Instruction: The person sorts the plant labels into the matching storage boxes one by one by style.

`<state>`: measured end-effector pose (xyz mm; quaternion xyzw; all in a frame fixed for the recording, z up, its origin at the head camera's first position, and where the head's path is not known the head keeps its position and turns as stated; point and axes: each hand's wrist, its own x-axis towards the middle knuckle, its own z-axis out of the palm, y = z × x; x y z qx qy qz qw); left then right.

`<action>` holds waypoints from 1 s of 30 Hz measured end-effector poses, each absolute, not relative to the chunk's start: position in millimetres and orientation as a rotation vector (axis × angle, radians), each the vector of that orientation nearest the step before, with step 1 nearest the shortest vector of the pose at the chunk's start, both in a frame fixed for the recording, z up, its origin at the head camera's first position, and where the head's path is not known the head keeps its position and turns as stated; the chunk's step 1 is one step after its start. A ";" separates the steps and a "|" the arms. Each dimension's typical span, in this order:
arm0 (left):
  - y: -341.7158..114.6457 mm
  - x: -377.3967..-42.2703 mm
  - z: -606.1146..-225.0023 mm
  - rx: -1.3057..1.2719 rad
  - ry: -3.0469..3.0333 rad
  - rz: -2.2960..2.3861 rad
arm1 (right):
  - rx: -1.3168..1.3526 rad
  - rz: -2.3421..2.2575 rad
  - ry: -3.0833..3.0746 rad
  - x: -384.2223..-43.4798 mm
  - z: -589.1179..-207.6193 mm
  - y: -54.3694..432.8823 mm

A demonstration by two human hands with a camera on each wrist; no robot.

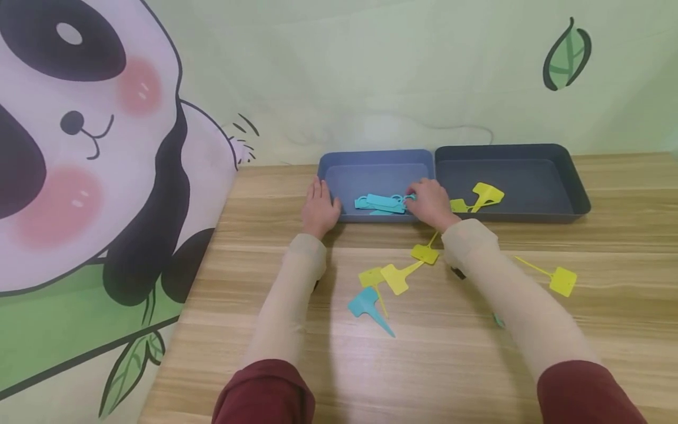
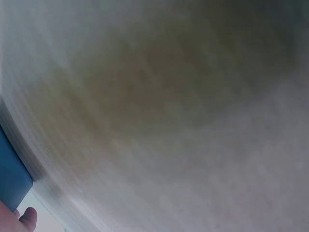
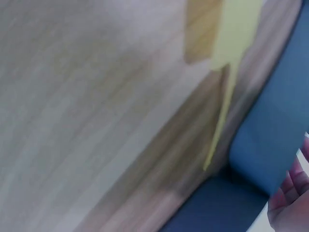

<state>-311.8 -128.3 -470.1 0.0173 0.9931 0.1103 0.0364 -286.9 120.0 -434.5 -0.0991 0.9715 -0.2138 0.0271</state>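
Observation:
My left hand [image 1: 320,209] rests on the left rim of a blue tray [image 1: 371,168], fingers straight and thumb toward the inside. Within this tray, near its front wall, several light-blue plastic tags [image 1: 385,203] with ring ends lie in a pile. At the pile's right end, my right hand [image 1: 431,203] reaches over the front right corner, its curled fingertips pinching the ring end of a light-blue tag. The right wrist view catches part of that hand beyond the tray walls; only a thumb and fingertip of the left hand show in the left wrist view.
A dark tray [image 1: 521,182] adjoins on the right, holding yellow tags [image 1: 487,194]. In front lie a T-shaped blue plant label [image 1: 365,303], several yellow labels [image 1: 394,278] and another yellow label [image 1: 562,281] right of the right forearm. A small green piece [image 1: 498,320] is mostly hidden beneath that forearm.

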 end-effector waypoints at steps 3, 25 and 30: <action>-128.2 -310.9 -469.2 0.052 3.042 0.344 | -0.309 -0.849 2.930 -286.0 -425.4 125.6; -130.2 -317.2 -477.9 0.051 3.027 0.317 | -0.210 -1.004 2.198 -254.4 -398.9 199.0; -128.9 -313.0 -471.4 0.071 3.050 0.305 | -0.191 -0.969 2.106 -245.3 -404.6 213.6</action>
